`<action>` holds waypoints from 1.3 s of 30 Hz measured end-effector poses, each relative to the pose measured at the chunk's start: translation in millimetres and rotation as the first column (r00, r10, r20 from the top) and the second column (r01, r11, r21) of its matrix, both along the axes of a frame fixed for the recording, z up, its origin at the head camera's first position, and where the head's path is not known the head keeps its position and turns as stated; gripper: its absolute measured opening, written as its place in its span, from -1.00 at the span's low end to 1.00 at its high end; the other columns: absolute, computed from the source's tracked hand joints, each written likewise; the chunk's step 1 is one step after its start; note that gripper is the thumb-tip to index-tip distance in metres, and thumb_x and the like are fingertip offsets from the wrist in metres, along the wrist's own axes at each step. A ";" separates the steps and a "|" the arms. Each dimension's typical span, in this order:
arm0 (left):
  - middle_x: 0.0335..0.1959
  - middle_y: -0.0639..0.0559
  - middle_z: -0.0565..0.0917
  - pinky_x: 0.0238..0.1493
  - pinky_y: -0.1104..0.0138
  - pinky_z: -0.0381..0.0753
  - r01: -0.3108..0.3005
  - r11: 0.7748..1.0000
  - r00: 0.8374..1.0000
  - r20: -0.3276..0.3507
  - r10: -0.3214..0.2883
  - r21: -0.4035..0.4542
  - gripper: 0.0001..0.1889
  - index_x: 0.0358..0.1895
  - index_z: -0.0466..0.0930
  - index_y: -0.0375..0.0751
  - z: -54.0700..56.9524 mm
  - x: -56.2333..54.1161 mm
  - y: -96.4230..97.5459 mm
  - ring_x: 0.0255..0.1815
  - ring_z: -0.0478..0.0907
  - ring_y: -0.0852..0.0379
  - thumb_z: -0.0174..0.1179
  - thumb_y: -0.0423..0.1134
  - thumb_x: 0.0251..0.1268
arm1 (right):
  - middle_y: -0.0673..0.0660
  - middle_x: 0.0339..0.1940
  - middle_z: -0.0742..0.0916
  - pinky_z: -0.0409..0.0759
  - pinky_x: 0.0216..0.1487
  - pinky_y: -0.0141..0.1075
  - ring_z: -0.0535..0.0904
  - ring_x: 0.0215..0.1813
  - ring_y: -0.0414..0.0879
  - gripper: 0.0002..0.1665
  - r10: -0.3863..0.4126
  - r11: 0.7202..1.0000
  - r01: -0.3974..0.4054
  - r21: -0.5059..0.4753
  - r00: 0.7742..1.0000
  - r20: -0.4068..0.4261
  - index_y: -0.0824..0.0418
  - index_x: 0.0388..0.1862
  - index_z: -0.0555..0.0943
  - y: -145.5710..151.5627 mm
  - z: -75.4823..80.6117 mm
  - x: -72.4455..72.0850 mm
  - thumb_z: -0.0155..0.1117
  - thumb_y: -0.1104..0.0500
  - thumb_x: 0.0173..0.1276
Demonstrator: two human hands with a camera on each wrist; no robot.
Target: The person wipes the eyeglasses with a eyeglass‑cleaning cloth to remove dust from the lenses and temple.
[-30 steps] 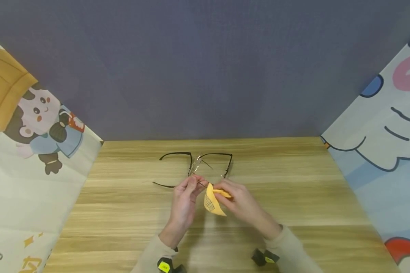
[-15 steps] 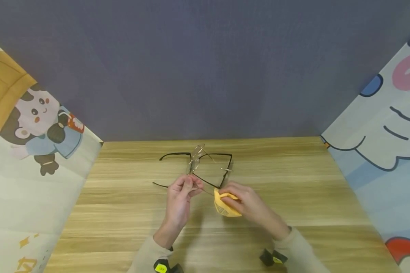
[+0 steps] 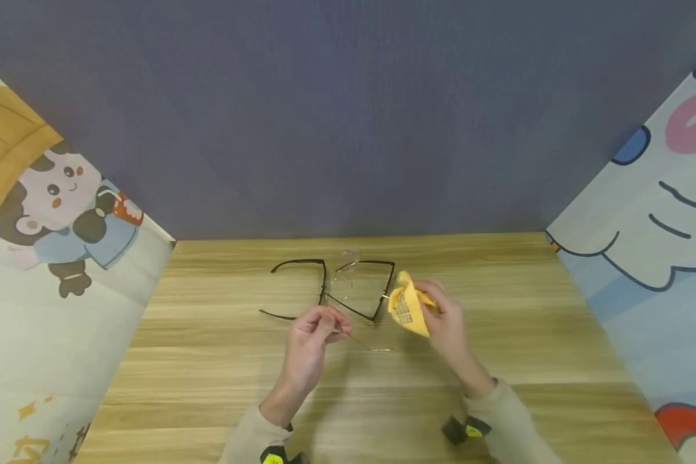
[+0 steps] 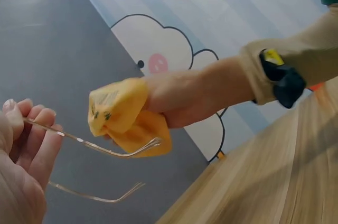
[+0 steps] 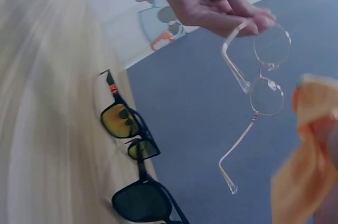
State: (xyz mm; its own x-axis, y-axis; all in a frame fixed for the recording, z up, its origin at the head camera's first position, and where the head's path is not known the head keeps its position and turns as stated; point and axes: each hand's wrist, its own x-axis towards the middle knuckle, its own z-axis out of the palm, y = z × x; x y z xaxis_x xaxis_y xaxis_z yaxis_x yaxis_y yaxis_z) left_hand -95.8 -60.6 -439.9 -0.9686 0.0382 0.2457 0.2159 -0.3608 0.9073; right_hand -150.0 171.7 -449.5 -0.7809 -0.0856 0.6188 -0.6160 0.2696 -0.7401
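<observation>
My left hand (image 3: 309,341) pinches thin gold wire-rimmed glasses (image 5: 228,179) near one temple hinge. They are held up with both temples unfolded and their round lenses facing away from me. One temple (image 4: 79,140) reaches toward the right across the left wrist view. In my right hand (image 3: 448,322) is a bunched yellow cloth (image 3: 408,312) with a dark printed patch, gripped between thumb and fingers. In the head view the cloth overlaps the far temple's tip. In the right wrist view the cloth (image 5: 301,182) is blurred at the right edge, beside the wire glasses.
Two black-framed pairs lie on the wooden table (image 3: 220,374) beyond my hands: yellow-lensed glasses (image 5: 119,120) and dark-lensed sunglasses (image 5: 141,202). Their frames sit close together in the head view. A grey panel (image 3: 354,129) rises behind the table, with cartoon-printed panels at both sides.
The right hand with the cloth has moved right and away from the near temple, leaving its tip bare. The wire glasses have turned slightly in the left hand, which stays almost in place.
</observation>
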 end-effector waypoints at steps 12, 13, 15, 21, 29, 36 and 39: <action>-0.26 0.16 0.75 -0.14 0.27 0.81 0.218 0.962 0.959 -0.145 -0.242 -0.161 -0.64 -0.30 0.48 -0.68 -2.0 13.0 -0.9 -0.22 0.73 0.31 0.11 -0.31 0.57 | 0.48 0.12 0.71 0.59 0.11 -0.59 0.66 0.16 0.17 -0.57 -0.167 0.962 0.240 -0.130 0.895 0.413 0.54 0.16 0.60 -16.4 3.1 -10.1 0.21 0.62 0.29; -0.27 0.08 0.76 -0.14 0.25 0.82 0.236 0.958 0.954 -0.149 -0.260 -0.160 -0.63 -0.31 0.49 -0.67 -1.9 13.5 -1.4 -0.22 0.73 0.30 0.12 -0.30 0.57 | 0.48 0.12 0.71 0.58 0.13 -0.58 0.66 0.15 0.12 -0.53 -0.153 0.963 0.231 -0.136 0.892 0.426 0.55 0.17 0.59 -17.7 2.3 -9.6 0.21 0.64 0.25; -0.30 -0.12 0.75 -0.14 0.21 0.82 0.262 0.950 0.946 -0.151 -0.288 -0.169 -0.62 -0.31 0.49 -0.66 -2.5 14.2 -2.8 -0.21 0.73 0.30 0.13 -0.28 0.57 | 0.47 0.12 0.71 0.59 0.11 -0.56 0.67 0.08 -0.04 -0.49 -0.122 0.965 0.215 -0.151 0.874 0.470 0.52 0.19 0.58 -20.4 0.8 -7.9 0.22 0.64 0.22; -0.34 -0.61 0.57 -0.14 0.18 0.82 0.302 0.930 0.932 -0.141 -0.335 -0.208 -0.61 -0.29 0.51 -0.65 -4.7 16.2 -7.9 -0.22 0.72 0.32 0.10 -0.26 0.60 | 0.22 -0.13 0.73 0.67 -0.25 -0.46 0.61 -0.26 -0.24 -0.53 0.048 0.959 0.131 -0.253 0.801 0.597 0.44 0.34 0.50 -24.7 2.3 -0.1 0.18 0.45 0.46; -0.19 0.18 0.75 -0.01 0.29 0.78 0.419 0.903 0.900 -0.089 -0.427 -0.099 -0.69 -0.20 0.56 -0.56 -5.6 19.5 -16.1 -0.14 0.72 0.29 0.06 -0.29 0.62 | 0.26 -0.07 0.74 0.65 -0.31 -0.53 0.62 -0.28 -0.32 -0.64 0.046 0.964 0.105 -0.243 0.838 0.543 0.54 0.20 0.53 -27.3 2.5 5.1 0.14 0.50 0.46; -0.16 0.26 0.75 0.13 0.32 0.69 0.587 0.810 0.809 -0.021 -0.587 -0.012 -0.77 -0.10 0.71 0.12 -10.3 19.3 -24.6 -0.11 0.71 0.31 0.02 -0.07 0.66 | 0.47 -0.03 0.69 0.70 -0.20 -0.52 0.61 -0.21 -0.27 -0.64 -0.009 0.976 0.106 -0.192 0.896 0.445 0.55 0.18 0.55 -33.6 4.4 14.8 0.12 0.54 0.42; -0.20 0.28 0.75 0.19 0.29 0.64 0.582 0.812 0.813 0.049 -0.580 -0.045 -0.80 -0.17 0.71 0.15 -9.3 20.8 -27.3 -0.14 0.72 0.30 0.08 -0.04 0.62 | 0.48 -0.04 0.68 0.69 -0.20 -0.53 0.58 -0.21 -0.27 -0.65 -0.046 0.975 0.130 -0.178 0.910 0.413 0.55 0.16 0.55 -35.2 4.9 17.4 0.12 0.54 0.42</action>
